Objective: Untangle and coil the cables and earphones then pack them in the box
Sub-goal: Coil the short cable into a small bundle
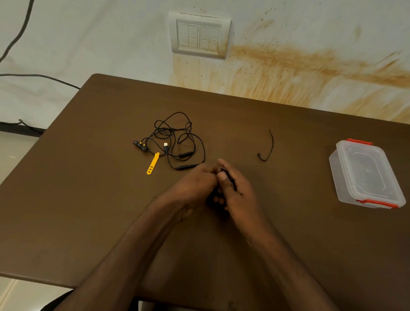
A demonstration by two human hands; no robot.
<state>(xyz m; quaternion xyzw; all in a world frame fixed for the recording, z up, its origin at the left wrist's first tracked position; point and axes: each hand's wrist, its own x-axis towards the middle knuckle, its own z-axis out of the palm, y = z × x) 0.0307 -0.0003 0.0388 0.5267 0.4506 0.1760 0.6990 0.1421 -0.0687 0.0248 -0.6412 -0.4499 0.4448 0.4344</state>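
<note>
Both hands meet over the middle of the tabletop (78,196). The left hand (193,185) and right hand (235,192) are closed together around a small dark item (226,174), seemingly a bunched section of black cable; only a sliver shows between the fingers, so its exact form cannot be told. Each grip is narrow and pinched onto it.

A black lead runs out from the left hand's side, up and to the left, into the tangled earphones and cable (176,139). That tangle lies just beyond and left of the hands, so the left hand is nearer to it. Its loops have no single long axis. Earbuds (140,146) sit at its left edge, a white-tipped connector (165,145) near its centre, and a yellow cable tie (152,164) lies beside it, slanting toward the near left.

A short black cord (268,146) lies apart, beyond and right of the hands, running roughly away from the person.

The clear plastic box (340,176) with red clips stands well apart at the far right, lid on. It appears empty; nothing is packed yet.
</note>
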